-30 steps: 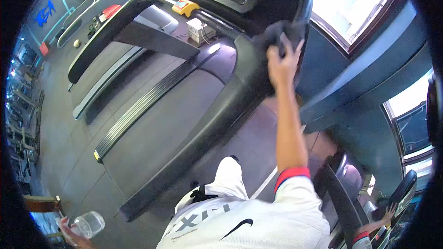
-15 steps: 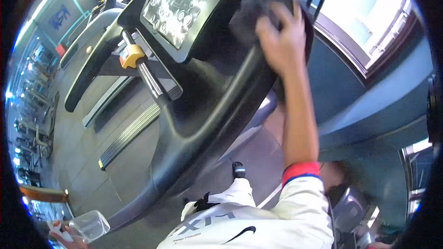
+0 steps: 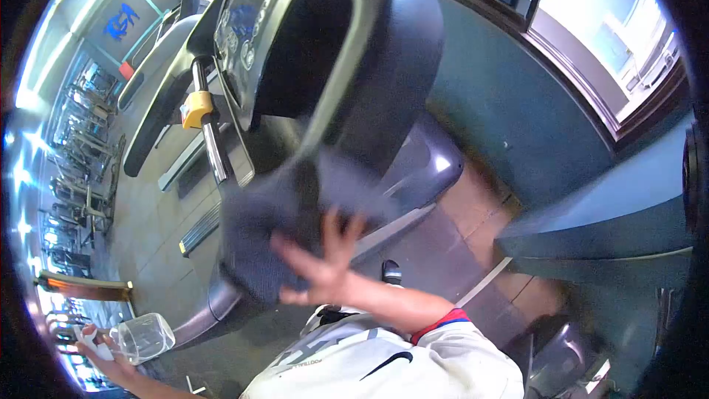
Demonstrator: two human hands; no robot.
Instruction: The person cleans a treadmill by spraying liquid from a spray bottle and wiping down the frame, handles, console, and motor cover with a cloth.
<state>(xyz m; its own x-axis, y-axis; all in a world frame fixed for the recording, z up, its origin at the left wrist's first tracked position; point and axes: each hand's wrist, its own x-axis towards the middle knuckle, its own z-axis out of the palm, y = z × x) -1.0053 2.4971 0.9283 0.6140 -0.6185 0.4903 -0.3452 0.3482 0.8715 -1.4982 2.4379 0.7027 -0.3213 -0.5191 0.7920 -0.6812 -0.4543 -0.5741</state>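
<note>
My right hand (image 3: 325, 270), smeared by motion, presses a dark grey cloth (image 3: 258, 225) over the side rail of a treadmill (image 3: 399, 52). Its fingers are spread across the cloth, which hides much of the rail. At the lower left, my left hand (image 3: 114, 362) is closed round the white head of a spray bottle (image 3: 148, 336). The bottle's clear body is tilted to the right, beside the lower end of the rail (image 3: 221, 301). The treadmill's glossy console (image 3: 247, 22) is above the cloth.
A yellow clip-like piece (image 3: 196, 109) sits on the treadmill's chrome bar (image 3: 214, 151). More gym machines (image 3: 81, 177) line the far left. A dark wall and a bright window (image 3: 605, 37) are at the right. A dark machine (image 3: 557, 355) stands at lower right.
My right hand has moved with the cloth from the top of the console down and left onto the side rail. The view has shifted. My left hand still holds the bottle.
</note>
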